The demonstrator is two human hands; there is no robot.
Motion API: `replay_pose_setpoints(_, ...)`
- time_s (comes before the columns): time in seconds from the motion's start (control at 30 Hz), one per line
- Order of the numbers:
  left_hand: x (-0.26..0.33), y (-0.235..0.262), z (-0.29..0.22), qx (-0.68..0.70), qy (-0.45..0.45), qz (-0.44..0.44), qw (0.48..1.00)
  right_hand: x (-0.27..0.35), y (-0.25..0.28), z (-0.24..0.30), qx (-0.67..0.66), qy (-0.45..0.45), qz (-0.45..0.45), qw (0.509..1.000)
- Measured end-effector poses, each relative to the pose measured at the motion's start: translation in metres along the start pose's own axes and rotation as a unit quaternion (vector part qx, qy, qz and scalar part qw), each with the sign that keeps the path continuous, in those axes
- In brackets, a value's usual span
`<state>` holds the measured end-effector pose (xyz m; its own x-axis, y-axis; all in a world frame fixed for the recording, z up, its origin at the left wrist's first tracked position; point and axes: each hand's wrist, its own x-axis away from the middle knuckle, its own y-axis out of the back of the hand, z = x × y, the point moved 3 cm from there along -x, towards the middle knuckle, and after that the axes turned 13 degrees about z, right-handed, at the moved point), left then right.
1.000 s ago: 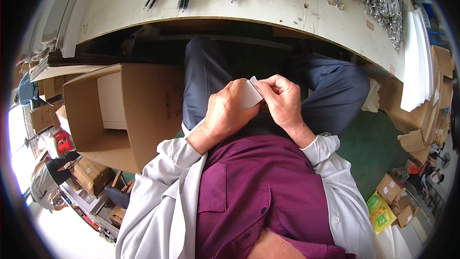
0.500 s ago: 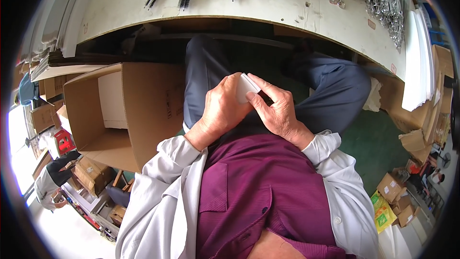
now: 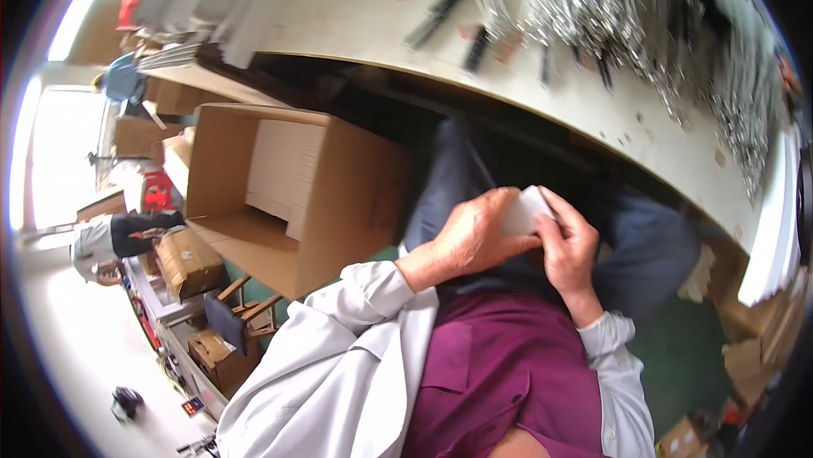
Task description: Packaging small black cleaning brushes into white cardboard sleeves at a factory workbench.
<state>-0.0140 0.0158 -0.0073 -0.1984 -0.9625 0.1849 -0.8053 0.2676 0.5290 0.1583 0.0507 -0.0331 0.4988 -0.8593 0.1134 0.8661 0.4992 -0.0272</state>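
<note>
Evidently, you're at a two-handed handling step.
Your left hand and right hand grip the white piece between them; the next move likely calls for a steady hold. An open carton stands left of the grip; a worktable lies ahead.

Left hand: back turned up to me, fingers curled round in a grip, thumb stretched across toward the right.
Right hand: close beside the left, index finger and thumb angled in toward it, pinching.
Left wrist: bare, nearly straight.
Right wrist: bare, hand tipped slightly inward.
Left forearm: sleeved, slanting up and inward.
Right forearm: sleeved, rising more steeply.
Legs: spread apart.
</note>
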Motion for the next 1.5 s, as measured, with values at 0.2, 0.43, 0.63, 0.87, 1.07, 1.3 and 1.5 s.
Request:
replay_pose_setpoints(0.2, 0.038, 0.045, 0.025, 0.165, 0.081, 0.132, 0.974, -0.031, 0.02, 0.025, -0.038, 0.052, 0.026, 0.998)
replay_pose_setpoints(0.43, 0.061, 0.162, 0.038, -0.025, 0.114, -0.138, 0.984, -0.07, 0.035, 0.075, 0.381, 0.265, -0.084, 0.882)
replay_pose_setpoints(0.63, 0.033, 0.286, 0.083, -0.322, 0.181, -0.26, 0.892, -0.109, 0.056, 0.06, 0.411, 0.243, -0.114, 0.871)
replay_pose_setpoints(0.87, -0.034, 0.402, 0.155, -0.444, 0.258, -0.24, 0.824, -0.115, 0.048, 0.048, 0.449, 0.246, -0.149, 0.846)
replay_pose_setpoints(1.07, -0.074, 0.46, 0.186, -0.511, 0.256, -0.26, 0.778, -0.119, 0.042, 0.046, 0.459, 0.24, -0.151, 0.842)
replay_pose_setpoints(1.3, -0.099, 0.454, 0.214, -0.578, 0.213, -0.304, 0.727, -0.114, 0.048, 0.046, 0.47, 0.239, -0.192, 0.828)
replay_pose_setpoints(1.5, -0.078, 0.408, 0.191, -0.492, 0.087, -0.337, 0.798, -0.123, 0.041, 0.054, 0.483, 0.266, -0.184, 0.814)
